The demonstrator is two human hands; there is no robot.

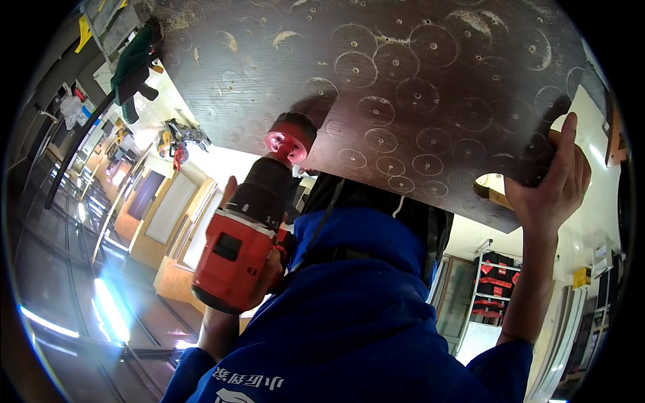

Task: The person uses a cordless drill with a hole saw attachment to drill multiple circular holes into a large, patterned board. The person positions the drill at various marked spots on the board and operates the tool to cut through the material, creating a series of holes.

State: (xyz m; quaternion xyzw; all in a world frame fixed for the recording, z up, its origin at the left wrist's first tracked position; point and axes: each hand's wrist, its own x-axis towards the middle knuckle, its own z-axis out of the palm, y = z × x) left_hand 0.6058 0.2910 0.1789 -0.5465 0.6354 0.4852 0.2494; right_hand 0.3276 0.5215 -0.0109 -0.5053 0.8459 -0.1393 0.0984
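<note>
My left hand (pixel 270 272) is wrapped around the handle of a red and black cordless drill (pixel 235 248). A round red hole saw (pixel 290 138) sits in the drill's chuck. It points at a dark brown wooden board (pixel 269 80), throwing a shadow on its face; I cannot tell whether it touches. Many ring-shaped marks, small pilot holes and pale gouges cover that face. At the board's right edge my right hand (pixel 554 181) grips it, thumb beside a cut-through round hole (pixel 494 183) and a finger stretched upward.
A dark green and black object (pixel 131 70) stands beyond the board's left corner. Tools (pixel 180 142) lie on a pale surface farther left. A rack (pixel 494 285) with black and red cases stands at the lower right, and a yellow box (pixel 582 277) is at the far right.
</note>
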